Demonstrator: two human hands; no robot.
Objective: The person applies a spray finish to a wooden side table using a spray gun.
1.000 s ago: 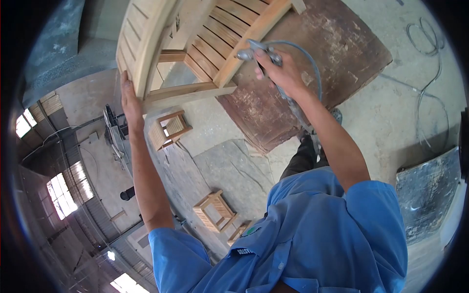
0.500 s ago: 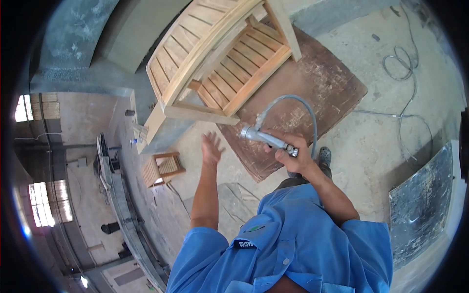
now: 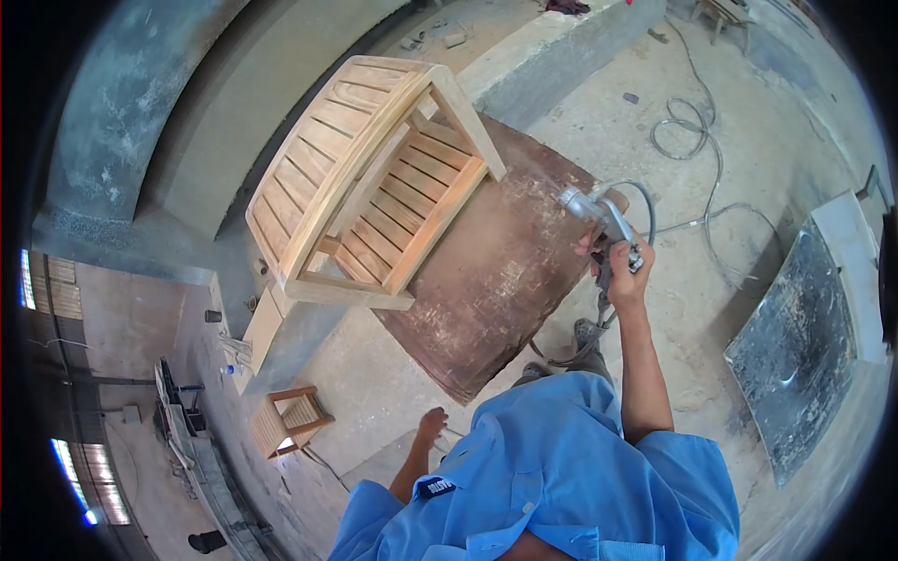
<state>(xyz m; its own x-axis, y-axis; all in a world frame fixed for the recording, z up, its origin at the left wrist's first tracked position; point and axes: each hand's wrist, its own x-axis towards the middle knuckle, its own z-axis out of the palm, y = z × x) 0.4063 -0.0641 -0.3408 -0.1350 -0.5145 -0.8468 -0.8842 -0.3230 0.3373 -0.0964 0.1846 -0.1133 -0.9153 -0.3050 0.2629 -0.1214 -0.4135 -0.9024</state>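
Observation:
My right hand (image 3: 617,265) is closed around a metal spray gun (image 3: 603,220), its nozzle end facing the slatted wooden bench (image 3: 323,159). A thin hose (image 3: 645,192) loops from the gun's front. The bench has a slatted top and a slatted lower shelf (image 3: 402,201). It stands on a stained brown board (image 3: 496,280), a little way left of the gun. Low beside my body, my left hand (image 3: 431,424) holds nothing, its fingers loosely bent and thumb apart; it is nearest the board's lower corner.
A small slatted wooden stool (image 3: 291,421) stands on the floor at left. A grey hose (image 3: 687,138) lies coiled at upper right. At right leans a dark, scuffed panel (image 3: 795,351). A low concrete ledge (image 3: 561,65) runs behind the bench.
My right hand has swung the spray gun up and rightward toward the bench's other end. My left hand has dropped back toward my body. The view has shifted, showing more of the bench.

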